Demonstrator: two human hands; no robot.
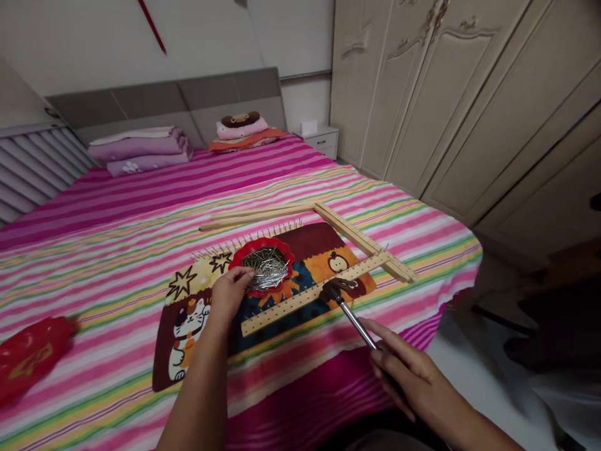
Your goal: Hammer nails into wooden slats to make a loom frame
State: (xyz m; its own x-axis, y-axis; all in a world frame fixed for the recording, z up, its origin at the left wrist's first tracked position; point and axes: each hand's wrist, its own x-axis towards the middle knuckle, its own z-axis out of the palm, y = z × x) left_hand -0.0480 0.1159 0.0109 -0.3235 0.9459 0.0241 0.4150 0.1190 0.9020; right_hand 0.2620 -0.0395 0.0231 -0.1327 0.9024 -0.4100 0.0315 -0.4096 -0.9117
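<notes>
My right hand (pixel 406 369) is wrapped round the handle of a claw hammer (pixel 357 322), its dark head lying at the near edge of a wooden strip (pixel 282 309) with rows of holes. Several nails stand in that strip. At the left rim of a red scalloped bowl (pixel 290 258), the fingers of my left hand (pixel 232 291) are pinched together, touching the heap of nails (pixel 270 268) inside. Whether they grip a nail is hidden. Under the bowl and strip lies a patterned mat (pixel 164 351) with a cat drawing. Behind the bowl, another strip (pixel 230 246) bristles with upright nails.
More wooden strips (pixel 357 237) lie crossed at the right and back of the mat. A red plastic item (pixel 37 357) rests at left on the striped bed (pixel 117 263). Folded bedding (pixel 141 147) sits by the headboard; wardrobes (pixel 451 81) stand at right.
</notes>
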